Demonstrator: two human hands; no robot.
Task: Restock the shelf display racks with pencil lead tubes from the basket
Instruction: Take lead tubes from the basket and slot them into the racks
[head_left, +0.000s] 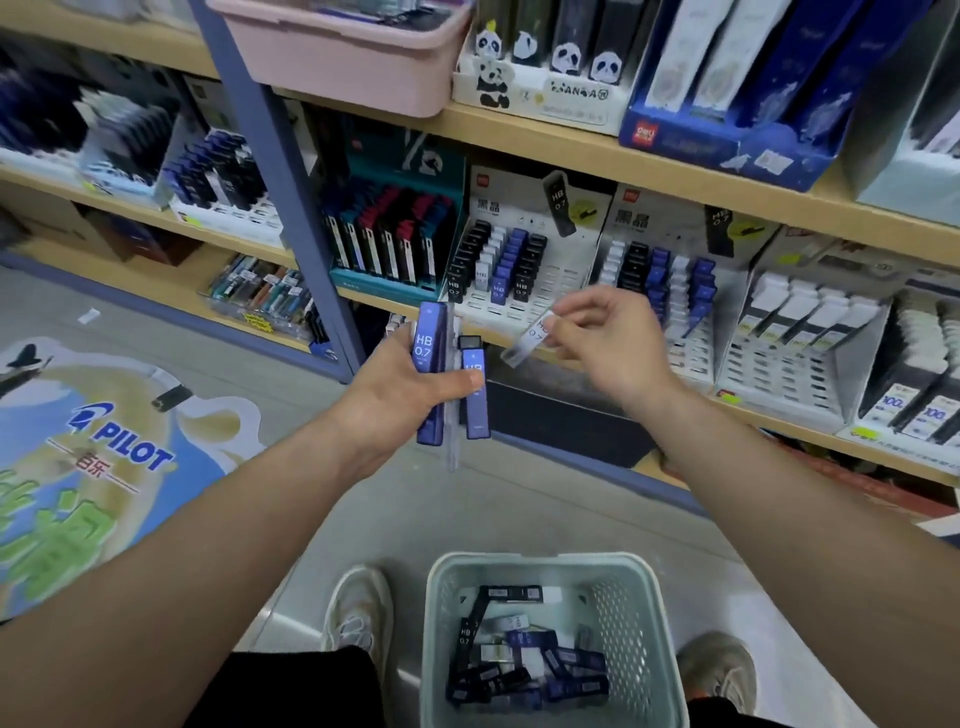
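Note:
My left hand (402, 392) grips several pencil lead tubes: two blue ones marked HB 0.7 (430, 353) and a clear one between them. My right hand (605, 340) pinches a single clear white lead tube (530, 340) in front of the left display rack (524, 299), which holds rows of black, white and blue tubes. A second rack (675, 291) stands to its right. The pale green basket (441, 597) sits on the floor between my feet with several black, blue and white tubes inside.
Wooden shelves (649, 166) carry other stationery displays: a teal pen box (395, 244), white refill racks (810, 332) at right, a pink bin (353, 57) above. A blue shelf post (291, 208) stands left of the racks. A floor sticker (104, 447) lies at left.

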